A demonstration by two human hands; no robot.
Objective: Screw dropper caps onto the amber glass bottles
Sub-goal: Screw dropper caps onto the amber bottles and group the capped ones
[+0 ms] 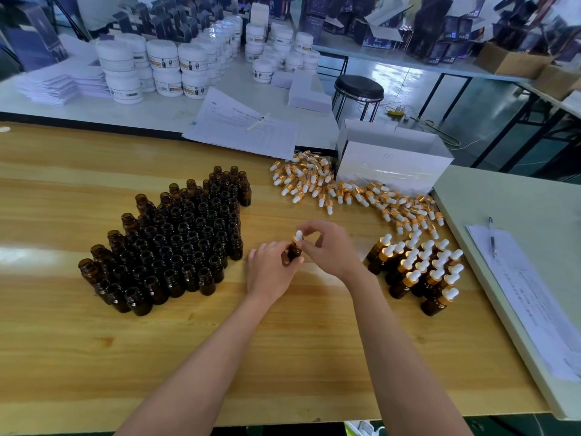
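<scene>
The left hand (272, 272), from 8 o'clock, curls round one amber bottle (294, 252) held upright in the middle of the table (298, 357). The dropper cap (298, 236) sits on its neck, on the same upright axis. The right hand (330, 247), at 3 o'clock of the cap, pinches it.

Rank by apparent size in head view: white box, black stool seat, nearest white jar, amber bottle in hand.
1. white box
2-3. black stool seat and nearest white jar: look alike, at differing distances, so not ranked
4. amber bottle: smallest, only partly visible
</scene>
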